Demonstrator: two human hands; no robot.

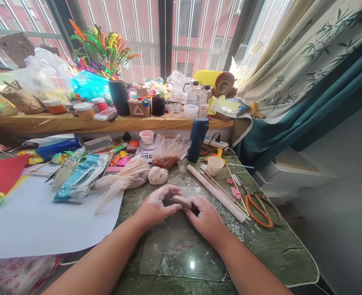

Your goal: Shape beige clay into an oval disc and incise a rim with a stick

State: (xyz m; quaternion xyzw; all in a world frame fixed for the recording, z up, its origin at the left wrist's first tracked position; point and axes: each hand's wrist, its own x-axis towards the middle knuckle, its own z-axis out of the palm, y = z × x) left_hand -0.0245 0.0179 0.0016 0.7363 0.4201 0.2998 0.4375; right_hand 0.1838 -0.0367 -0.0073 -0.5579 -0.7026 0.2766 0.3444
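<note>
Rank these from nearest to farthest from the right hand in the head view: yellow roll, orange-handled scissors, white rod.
1. White rod: lying on the table, just beyond the right hand and to its right.
2. Orange-handled scissors: farther right, near the table's right edge.
3. Yellow roll: far back, on the windowsill.

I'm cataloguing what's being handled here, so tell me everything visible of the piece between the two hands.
The piece is pale grey-beige, elongated and rounded, and looks like clay or dough. It lies slightly slanted between the left hand and right hand, which both touch it and partly hide it. Whether it also touches the clear sheet can't be told.
</note>
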